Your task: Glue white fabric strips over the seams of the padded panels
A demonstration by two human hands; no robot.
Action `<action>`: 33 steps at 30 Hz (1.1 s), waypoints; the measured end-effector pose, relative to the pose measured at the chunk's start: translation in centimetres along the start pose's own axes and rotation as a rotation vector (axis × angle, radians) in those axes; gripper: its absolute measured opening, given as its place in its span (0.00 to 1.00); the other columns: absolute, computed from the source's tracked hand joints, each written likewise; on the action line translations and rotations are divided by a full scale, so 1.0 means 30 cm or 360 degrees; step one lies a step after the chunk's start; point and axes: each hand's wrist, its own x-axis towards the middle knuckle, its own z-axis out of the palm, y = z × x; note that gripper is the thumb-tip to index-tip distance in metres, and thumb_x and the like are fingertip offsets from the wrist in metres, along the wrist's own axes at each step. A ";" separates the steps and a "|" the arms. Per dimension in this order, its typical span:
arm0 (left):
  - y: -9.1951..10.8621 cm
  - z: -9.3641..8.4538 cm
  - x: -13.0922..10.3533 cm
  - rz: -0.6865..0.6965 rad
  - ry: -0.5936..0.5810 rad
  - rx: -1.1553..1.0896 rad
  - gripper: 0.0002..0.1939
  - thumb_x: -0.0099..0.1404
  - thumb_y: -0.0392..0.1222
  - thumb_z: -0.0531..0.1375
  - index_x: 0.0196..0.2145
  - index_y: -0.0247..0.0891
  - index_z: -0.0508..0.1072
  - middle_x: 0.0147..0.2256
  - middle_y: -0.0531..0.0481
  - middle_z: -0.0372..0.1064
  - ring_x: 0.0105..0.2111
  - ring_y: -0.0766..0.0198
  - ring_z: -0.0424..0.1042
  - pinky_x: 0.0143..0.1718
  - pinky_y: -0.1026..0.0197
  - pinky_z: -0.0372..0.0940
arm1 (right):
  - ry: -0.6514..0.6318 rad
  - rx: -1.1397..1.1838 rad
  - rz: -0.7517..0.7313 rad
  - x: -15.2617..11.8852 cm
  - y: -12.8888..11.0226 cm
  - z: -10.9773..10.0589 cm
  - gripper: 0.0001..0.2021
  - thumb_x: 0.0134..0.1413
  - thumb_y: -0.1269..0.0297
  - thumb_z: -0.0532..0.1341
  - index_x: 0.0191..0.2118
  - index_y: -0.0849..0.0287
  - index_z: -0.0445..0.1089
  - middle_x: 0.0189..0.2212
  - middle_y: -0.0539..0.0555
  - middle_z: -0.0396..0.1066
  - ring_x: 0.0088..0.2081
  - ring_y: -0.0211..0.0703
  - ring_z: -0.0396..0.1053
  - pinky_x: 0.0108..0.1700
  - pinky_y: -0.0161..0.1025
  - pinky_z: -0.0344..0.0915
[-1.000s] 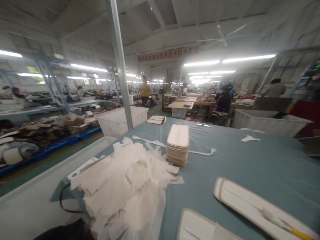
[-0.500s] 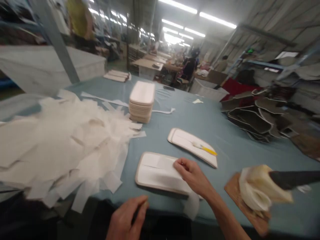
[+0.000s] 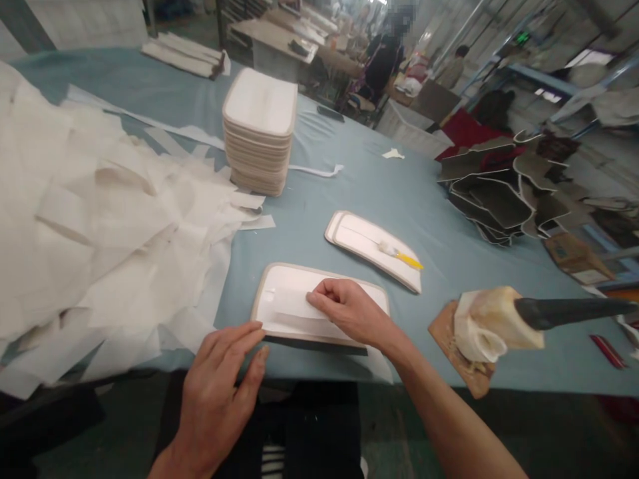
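Note:
A white panel with rounded corners and a beige edge [image 3: 369, 291] lies at the table's front. Over it, my right hand [image 3: 349, 309] is closed in a pinch on a thin white strip [image 3: 292, 307], whose lower edge stands slightly off the panel. My left hand [image 3: 219, 382] is open, fingertips at the panel's lower left corner and thumb apart. Just behind, a yellow-handled brush [image 3: 402, 256] rests on a few narrower white panels [image 3: 359, 231]. A tall stack of similar panels [image 3: 259, 133] stands farther back.
A heap of loose white strips [image 3: 110, 226] spreads over the left. At right, a plastic container with a dark handle [image 3: 482, 326] sits on a brown board [image 3: 439, 326]. Dark, white-edged pieces [image 3: 494, 193] are piled beyond. A phone-like dark object [image 3: 330, 114] lies near the far edge.
My view has tilted down and come closer. My left hand has moved up to the panel's corner, its fingers now stretched out. My right hand has shifted left over the panel with the white strip.

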 end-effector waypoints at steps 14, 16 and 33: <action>-0.026 0.035 -0.001 -0.0093 -0.0061 0.0021 0.10 0.69 0.31 0.63 0.48 0.38 0.75 0.46 0.46 0.80 0.45 0.58 0.77 0.53 0.53 0.69 | -0.0022 -0.0405 0.0190 0.072 -0.049 0.054 0.19 0.67 0.54 0.60 0.25 0.57 0.66 0.24 0.47 0.62 0.28 0.38 0.55 0.32 0.38 0.47; -0.026 0.034 0.000 -0.0100 -0.0063 0.0013 0.10 0.69 0.31 0.63 0.47 0.39 0.75 0.45 0.46 0.81 0.45 0.58 0.77 0.53 0.53 0.69 | 0.0002 -0.0480 0.0205 0.075 -0.059 0.055 0.20 0.68 0.54 0.60 0.25 0.57 0.66 0.23 0.47 0.61 0.28 0.38 0.55 0.33 0.38 0.46; -0.039 0.015 0.024 -0.0098 -0.0106 0.0035 0.13 0.69 0.29 0.63 0.50 0.36 0.74 0.47 0.42 0.79 0.47 0.55 0.76 0.54 0.50 0.69 | -0.0033 -0.0715 0.0200 0.097 -0.087 0.054 0.21 0.69 0.53 0.60 0.25 0.58 0.68 0.22 0.48 0.62 0.27 0.38 0.54 0.33 0.39 0.44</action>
